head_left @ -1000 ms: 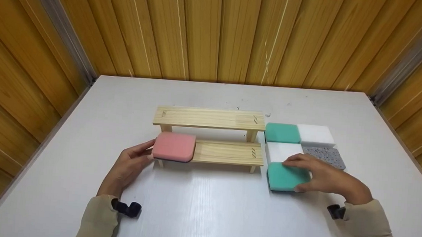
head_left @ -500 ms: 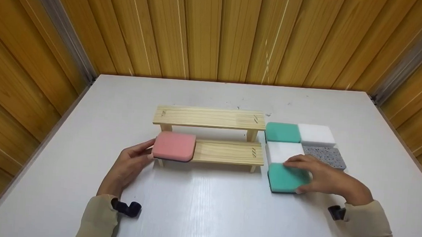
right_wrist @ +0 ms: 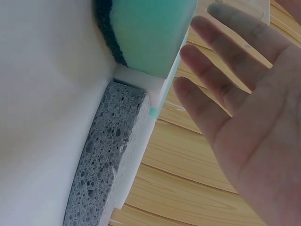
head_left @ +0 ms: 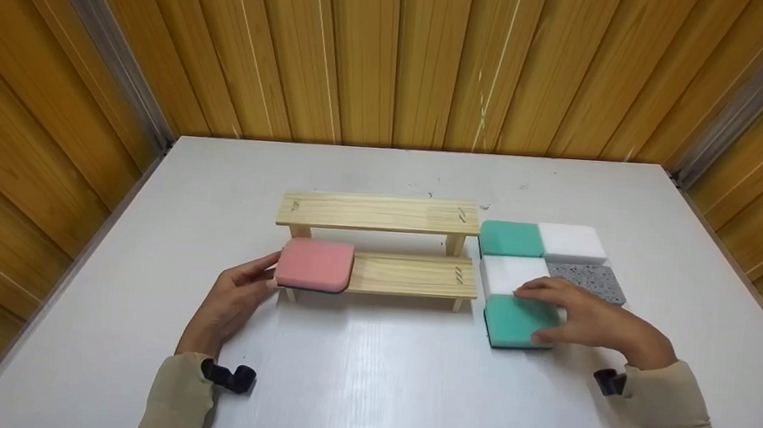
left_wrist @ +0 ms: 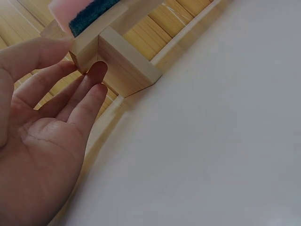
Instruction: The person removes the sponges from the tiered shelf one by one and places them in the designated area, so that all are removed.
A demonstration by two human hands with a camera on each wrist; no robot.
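At the left end of the two-tier wooden shelf (head_left: 411, 275) is my left hand (head_left: 235, 294). Its thumb and fingertips hold the end of the lower board, as the left wrist view shows (left_wrist: 51, 127). A pink sponge (head_left: 315, 264) with a dark blue underside lies on that board's left part. Over on the right, my right hand (head_left: 586, 319) hovers around a green sponge (head_left: 510, 322) on the table. In the right wrist view its fingers (right_wrist: 202, 103) are spread and fairly straight, a little apart from the green sponge (right_wrist: 150, 33).
Behind the near green sponge sit a white sponge (head_left: 510, 273) and a speckled grey sponge (head_left: 589, 283). Another green sponge (head_left: 511, 238) and a white one (head_left: 573, 242) lie farther back. Wood-patterned walls (head_left: 365, 58) border the white table (head_left: 356, 387).
The right thumb has lifted slightly from the green sponge's near edge. That sponge has shifted a touch toward the near side. My left hand and the pink sponge stay put.
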